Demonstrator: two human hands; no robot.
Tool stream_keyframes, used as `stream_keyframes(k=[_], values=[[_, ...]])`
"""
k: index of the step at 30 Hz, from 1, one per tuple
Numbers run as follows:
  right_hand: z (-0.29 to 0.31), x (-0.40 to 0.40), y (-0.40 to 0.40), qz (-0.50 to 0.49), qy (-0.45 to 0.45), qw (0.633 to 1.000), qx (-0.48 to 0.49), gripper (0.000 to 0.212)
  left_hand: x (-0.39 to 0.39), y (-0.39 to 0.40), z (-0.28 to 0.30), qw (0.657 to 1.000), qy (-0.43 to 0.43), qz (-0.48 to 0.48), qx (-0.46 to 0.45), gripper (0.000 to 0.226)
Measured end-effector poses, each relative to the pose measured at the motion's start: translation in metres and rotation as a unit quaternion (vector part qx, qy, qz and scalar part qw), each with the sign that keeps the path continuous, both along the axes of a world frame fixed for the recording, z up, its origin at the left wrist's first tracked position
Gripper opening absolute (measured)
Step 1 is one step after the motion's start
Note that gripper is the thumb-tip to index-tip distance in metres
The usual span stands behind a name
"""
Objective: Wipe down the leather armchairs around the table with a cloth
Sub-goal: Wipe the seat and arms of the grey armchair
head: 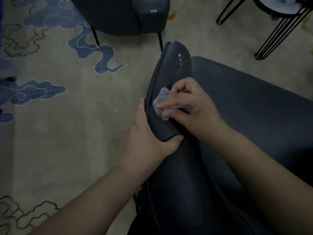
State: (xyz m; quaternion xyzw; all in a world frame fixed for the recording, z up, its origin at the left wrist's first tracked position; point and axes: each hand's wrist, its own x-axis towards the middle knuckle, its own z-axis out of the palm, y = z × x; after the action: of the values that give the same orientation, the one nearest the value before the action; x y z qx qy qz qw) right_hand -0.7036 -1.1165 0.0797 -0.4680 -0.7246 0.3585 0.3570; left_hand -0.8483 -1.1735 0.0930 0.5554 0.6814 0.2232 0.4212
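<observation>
Far left of both hands: beige carpet [71,126] with blue cloud swirls, dark outline swirls at the bottom left corner.

Left hand [145,139] grips the near armchair's armrest [171,92] from its outer side. Thumb hooked over the top of the leather, fingers lying along the outer face, tips hidden behind the edge. Forearm runs in from the bottom left.

Above the left hand, well apart: a second armchair [118,16], dark leather, thin black legs on the carpet, small pale tag on its side.

Just right of the left hand, on top of the armrest: grey cloth [160,100], crumpled, fuzzy. Right hand [194,106] pinches and presses it against the leather, fingers curled over it, part of the cloth bunched under the palm. The two hands sit close, not touching as far as visible.

Beyond the right hand, toward the armrest's far tip: a wet, shiny patch [180,62] on the leather.

Right of the right hand: the same armchair's seat [250,102], dark, matte. Right forearm crosses over it from the bottom right.

Far upper right, well apart from the hands: a round table [277,7] on black wire legs, something pale and blurred on top, cannot tell what.
</observation>
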Motion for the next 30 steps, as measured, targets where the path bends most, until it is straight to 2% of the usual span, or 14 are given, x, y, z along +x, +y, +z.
stream_keyframes(k=[4, 8, 9, 14, 18, 21, 23, 27, 30], values=[[-0.002, 0.014, -0.006, -0.077, 0.056, 0.994, -0.060, 0.024, 0.000, -0.002, 0.001, 1.000, 0.013, 0.004, 0.001, 0.118], [0.002, -0.008, -0.006, 0.029, -0.011, 0.999, 0.042, 0.019, 0.000, -0.002, 0.000, 1.000, 0.006, 0.003, 0.005, 0.114], [0.002, -0.009, 0.001, 0.024, -0.021, 0.999, 0.041, 0.020, 0.001, -0.002, -0.001, 1.000, 0.008, 0.002, 0.007, 0.115], [-0.010, 0.014, -0.005, -0.128, 0.055, 0.988, -0.069, 0.029, 0.000, -0.002, 0.000, 1.000, 0.011, 0.007, 0.004, 0.118], [-0.016, 0.005, -0.021, -0.098, 0.070, 0.992, -0.048, 0.024, 0.001, -0.002, -0.001, 1.000, 0.002, 0.015, 0.002, 0.116], [-0.019, 0.008, 0.009, -0.141, 0.062, 0.987, -0.052, 0.025, 0.000, -0.001, 0.002, 1.000, 0.021, 0.006, -0.007, 0.115], [-0.022, 0.013, 0.023, -0.181, 0.090, 0.976, -0.076, 0.023, 0.001, 0.007, 0.006, 0.999, 0.034, 0.009, -0.015, 0.106], [-0.031, 0.025, 0.024, -0.261, 0.201, 0.935, -0.130, 0.019, 0.015, 0.052, -0.001, 0.996, 0.074, 0.049, -0.021, 0.067], [-0.035, 0.034, 0.029, -0.303, 0.267, 0.901, -0.158, 0.018, 0.025, 0.070, -0.006, 0.988, 0.134, 0.072, 0.010, 0.064]])
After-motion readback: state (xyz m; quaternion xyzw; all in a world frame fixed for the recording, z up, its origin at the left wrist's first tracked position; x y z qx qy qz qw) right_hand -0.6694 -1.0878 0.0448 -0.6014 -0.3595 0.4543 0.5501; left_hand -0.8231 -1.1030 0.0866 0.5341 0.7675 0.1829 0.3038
